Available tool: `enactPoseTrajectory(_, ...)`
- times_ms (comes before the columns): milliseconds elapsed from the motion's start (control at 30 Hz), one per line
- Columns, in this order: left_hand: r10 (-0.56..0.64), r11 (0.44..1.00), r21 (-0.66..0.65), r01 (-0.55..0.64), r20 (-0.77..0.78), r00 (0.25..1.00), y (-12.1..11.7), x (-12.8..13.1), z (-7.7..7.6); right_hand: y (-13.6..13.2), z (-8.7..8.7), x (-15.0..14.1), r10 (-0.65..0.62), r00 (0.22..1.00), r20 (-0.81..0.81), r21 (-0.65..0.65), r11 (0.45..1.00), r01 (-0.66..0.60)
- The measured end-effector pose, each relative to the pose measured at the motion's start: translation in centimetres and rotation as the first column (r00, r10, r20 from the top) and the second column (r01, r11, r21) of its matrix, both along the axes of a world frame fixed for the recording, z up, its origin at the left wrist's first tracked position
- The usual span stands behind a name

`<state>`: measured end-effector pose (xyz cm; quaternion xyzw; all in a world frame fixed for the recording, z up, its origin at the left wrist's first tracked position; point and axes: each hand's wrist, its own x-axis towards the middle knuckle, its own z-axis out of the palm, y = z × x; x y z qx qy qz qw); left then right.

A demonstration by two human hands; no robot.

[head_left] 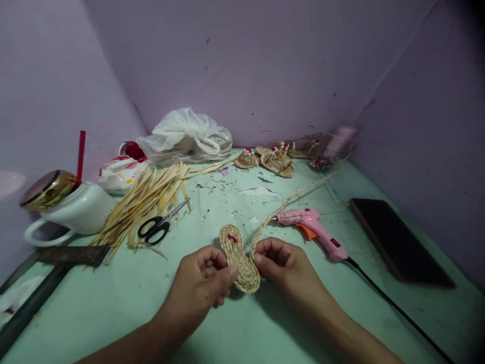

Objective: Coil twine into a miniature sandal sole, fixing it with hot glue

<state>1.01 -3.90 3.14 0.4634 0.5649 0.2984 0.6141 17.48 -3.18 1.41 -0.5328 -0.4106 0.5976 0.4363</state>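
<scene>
Coil: here it is, the coil (247, 273) of straw cord, left of the gun (326, 241) and nearer the wearer, waisted in the middle, a red mark at its far end; whether it touches the table (125, 308) I can't tell.
Left hand: the left hand (206, 280) has the coil by its left edge, thumb on top, fingers curled at the side.
Right hand: and the right hand (282, 260), just on the near side of the gun, pinches the braid (299, 193) between thumb and finger, right at the coil's edge.
Braid: up it runs from that pinch, past the gun's nozzle, its loose end out beyond the gun.
Gun: pink, lying flat, nozzle pointing left, orange trigger, a red light glowing, black cord (392, 302) trailing nearside.
Left of the gun: scissors (154, 230) with blades together, pale strips (138, 210), and farther out a white mug (89, 207).
Right of the gun: a dark tablet (397, 242), lying flat.
Beyond the gun: finished-looking woven pieces (278, 164) with red and white trim, and off to their left a white bag (189, 136).
</scene>
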Motion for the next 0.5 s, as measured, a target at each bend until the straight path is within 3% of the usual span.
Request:
enactPoseTrajectory(100,0.071,0.997,0.028,-0.076,0.143,0.987,0.0,0.1,-0.3,-0.4,-0.2,-0.7,-0.067,0.989,-0.129,-0.008,0.998,0.066)
enactPoseTrajectory(267,0.081,0.996,0.014,-0.089,0.281,0.956,0.0,0.0,-1.0,-0.8,-0.6,-1.2,-0.109,0.957,-0.270,-0.033,0.994,0.104)
enactPoseTrajectory(500,0.101,0.995,-0.052,-0.088,0.371,0.923,0.1,-0.2,-1.2,-1.0,-0.8,-1.1,-0.032,0.948,-0.318,-0.011,1.000,0.030)
